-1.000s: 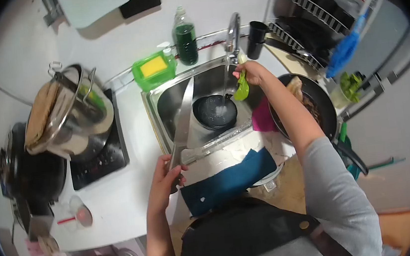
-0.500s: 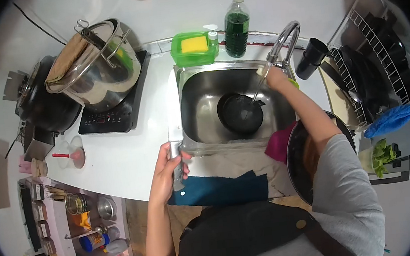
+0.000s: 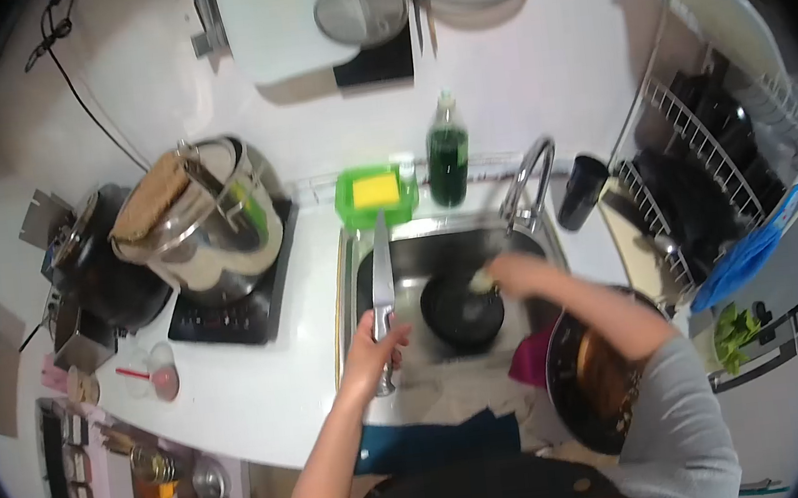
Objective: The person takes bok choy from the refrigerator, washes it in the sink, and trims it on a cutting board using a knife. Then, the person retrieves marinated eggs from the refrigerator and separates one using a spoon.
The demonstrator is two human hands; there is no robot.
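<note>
My left hand (image 3: 378,351) is wrapped round the handle of a kitchen knife (image 3: 381,265). The blade points away from me, above the left side of the sink (image 3: 402,244). My right hand (image 3: 519,277), smeared by motion, is inside the sink with a small pale piece of food (image 3: 481,282) at its fingertips; its kind is unclear. Just below and left of that hand lies a round black pan or bowl (image 3: 462,315) in the basin. The curved metal tap (image 3: 535,176) stands behind my right hand.
A yellow sponge (image 3: 375,191) in a green holder and a green soap bottle (image 3: 449,156) stand behind the sink. Right are a black cup (image 3: 584,193), a dish rack (image 3: 689,189) and a frying pan (image 3: 572,415) with food. A steel pot (image 3: 213,234) sits on the left cooktop.
The head view has tilted up. My right hand has moved from beneath the tap toward the black vessel. The thin water stream seen earlier no longer shows. The knife has shifted right, over the sink.
</note>
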